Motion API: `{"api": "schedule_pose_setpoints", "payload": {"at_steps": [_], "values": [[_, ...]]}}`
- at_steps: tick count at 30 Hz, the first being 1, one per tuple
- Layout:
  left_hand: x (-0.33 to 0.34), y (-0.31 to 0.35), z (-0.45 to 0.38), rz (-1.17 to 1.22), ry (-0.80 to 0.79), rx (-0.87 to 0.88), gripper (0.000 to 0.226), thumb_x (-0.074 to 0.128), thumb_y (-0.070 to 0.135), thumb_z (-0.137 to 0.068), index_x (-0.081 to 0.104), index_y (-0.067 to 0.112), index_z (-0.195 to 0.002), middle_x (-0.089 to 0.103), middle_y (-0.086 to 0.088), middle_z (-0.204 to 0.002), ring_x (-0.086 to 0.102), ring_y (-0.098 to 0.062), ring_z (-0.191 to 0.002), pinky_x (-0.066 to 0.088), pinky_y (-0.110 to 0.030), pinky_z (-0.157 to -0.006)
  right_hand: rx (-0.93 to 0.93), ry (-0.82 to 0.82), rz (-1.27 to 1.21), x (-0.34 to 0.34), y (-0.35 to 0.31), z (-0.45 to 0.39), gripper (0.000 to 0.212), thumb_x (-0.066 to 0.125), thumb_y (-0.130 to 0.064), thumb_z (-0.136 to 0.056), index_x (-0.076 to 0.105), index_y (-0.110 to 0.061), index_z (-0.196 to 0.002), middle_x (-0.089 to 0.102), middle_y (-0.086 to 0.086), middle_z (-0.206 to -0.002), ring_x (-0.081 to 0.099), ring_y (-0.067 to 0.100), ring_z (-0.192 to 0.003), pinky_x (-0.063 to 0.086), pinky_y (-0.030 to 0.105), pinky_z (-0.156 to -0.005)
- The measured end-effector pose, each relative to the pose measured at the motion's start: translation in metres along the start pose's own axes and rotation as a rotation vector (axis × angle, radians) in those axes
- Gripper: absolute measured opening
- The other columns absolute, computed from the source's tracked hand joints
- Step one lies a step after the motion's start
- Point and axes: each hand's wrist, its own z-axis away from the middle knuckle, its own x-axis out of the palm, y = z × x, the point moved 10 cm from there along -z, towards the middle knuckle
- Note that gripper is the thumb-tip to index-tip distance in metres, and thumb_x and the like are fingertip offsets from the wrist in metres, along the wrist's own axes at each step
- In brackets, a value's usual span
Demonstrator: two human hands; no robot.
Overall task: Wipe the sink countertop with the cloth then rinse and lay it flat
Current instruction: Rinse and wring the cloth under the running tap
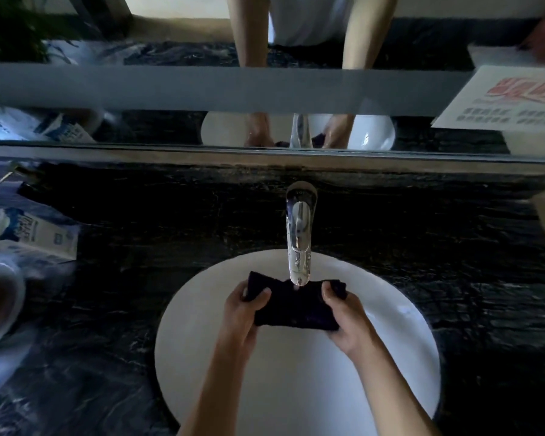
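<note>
I read this as the rinse step: I have the dark cloth (pixel 291 305) stretched between both hands over the white sink (pixel 390 388), directly under the tip of the chrome faucet (pixel 299 240). My left hand (pixel 241 313) grasps the cloth's left end, thumb on top and fingers curled beneath; my right hand (pixel 348 322) pinches the right end the same way, so neither is free. The cloth hangs between them, bunched at the ends and held clear of the bowl below. The spout ends just beyond my thumbs, right above the cloth's middle. I cannot tell whether water is running; there is only a faint glint at the spout tip. By my judgement the wiping of the dark marble worktop (pixel 139 325) is done with, and what comes next is to work the cloth under the flow, wring it over the bowl, then carry it out past either hand to a bare stretch of worktop and spread it flat. To the far left of my left hand sits a blue-and-white carton (pixel 35 234), which I would steer clear of when laying it down.
</note>
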Motion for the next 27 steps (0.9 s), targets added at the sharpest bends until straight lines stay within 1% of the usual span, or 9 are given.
{"api": "schedule_pose_setpoints", "payload": {"at_steps": [4,7,11,13,16,19,22,25,27], "values": [[0.03,-0.017,0.008,0.017,-0.063,-0.078,0.022,0.057,0.006,-0.098,0.066,-0.008,-0.112,0.07,-0.032,-0.111,0.069,-0.048,-0.103,0.055,-0.059,-0.092,-0.01,-0.002,-0.101,-0.032,-0.011,0.014,0.022,0.061,0.001,-0.095,0.066,0.008,-0.116,0.074,0.027,-0.108,0.075,0.036,-0.095,0.063,0.039,-0.072],[0.053,-0.021,0.011,0.016,-0.082,-0.116,0.023,0.051,0.009,-0.102,0.067,-0.004,-0.114,0.072,-0.029,-0.112,0.071,-0.044,-0.101,0.059,-0.056,-0.087,-0.062,0.028,-0.109,-0.05,-0.026,0.022,0.021,0.062,0.007,-0.091,0.067,0.008,-0.111,0.075,0.027,-0.105,0.076,0.035,-0.089,0.063,0.037,-0.067],[0.056,-0.02,0.012,0.01,-0.037,-0.138,0.023,0.049,0.008,-0.102,0.063,-0.001,-0.118,0.069,-0.031,-0.116,0.066,-0.05,-0.107,0.052,-0.07,-0.089,-0.09,0.054,-0.135,-0.047,-0.034,0.02,0.016,0.058,0.0,-0.097,0.069,0.001,-0.109,0.077,0.022,-0.103,0.076,0.032,-0.089,0.059,0.043,-0.077],[0.047,-0.01,0.014,0.021,-0.003,-0.083,0.02,0.051,0.008,-0.101,0.064,0.0,-0.115,0.071,-0.029,-0.111,0.069,-0.047,-0.101,0.056,-0.064,-0.087,-0.084,0.045,-0.146,-0.035,-0.029,0.014,0.019,0.055,-0.007,-0.1,0.069,0.0,-0.113,0.076,0.023,-0.107,0.075,0.037,-0.096,0.059,0.047,-0.079],[0.027,0.019,0.023,-0.037,0.055,0.059,0.014,0.057,0.01,-0.099,0.071,0.007,-0.102,0.076,-0.019,-0.092,0.073,-0.034,-0.08,0.06,-0.049,-0.072,-0.028,-0.008,-0.169,-0.007,-0.007,0.0,0.03,0.054,-0.016,-0.103,0.064,0.001,-0.125,0.07,0.028,-0.12,0.068,0.045,-0.112,0.057,0.056,-0.089],[0.003,0.043,0.029,-0.091,0.115,0.139,0.014,0.059,0.011,-0.098,0.073,0.007,-0.099,0.076,-0.02,-0.09,0.074,-0.036,-0.081,0.061,-0.051,-0.069,0.016,-0.033,-0.157,0.025,0.01,-0.008,0.034,0.054,-0.017,-0.103,0.06,0.003,-0.129,0.068,0.029,-0.125,0.067,0.045,-0.114,0.055,0.06,-0.094],[-0.027,0.049,0.024,-0.041,0.213,0.152,0.013,0.058,0.008,-0.098,0.07,0.006,-0.104,0.074,-0.024,-0.098,0.072,-0.04,-0.084,0.06,-0.048,-0.069,0.052,-0.083,-0.139,0.049,0.015,-0.015,0.037,0.059,-0.007,-0.097,0.055,0.009,-0.131,0.066,0.032,-0.12,0.066,0.047,-0.106,0.059,0.053,-0.081],[-0.037,0.027,0.01,0.143,0.214,0.054,0.019,0.054,0.011,-0.101,0.062,0.006,-0.117,0.071,-0.022,-0.109,0.069,-0.039,-0.095,0.058,-0.05,-0.08,-0.021,-0.122,-0.089,0.056,-0.001,-0.007,0.021,0.061,-0.002,-0.094,0.064,-0.003,-0.115,0.068,0.021,-0.096,0.068,0.034,-0.079,0.057,0.04,-0.058],[-0.023,-0.004,-0.003,0.228,0.129,-0.087,0.039,0.062,0.029,-0.095,0.057,0.008,-0.127,0.068,-0.024,-0.12,0.068,-0.043,-0.107,0.055,-0.062,-0.089,-0.119,-0.113,-0.077,0.053,-0.015,0.002,0.017,0.058,-0.007,-0.099,0.067,-0.012,-0.112,0.074,0.015,-0.097,0.072,0.031,-0.08,0.058,0.041,-0.063]]}}
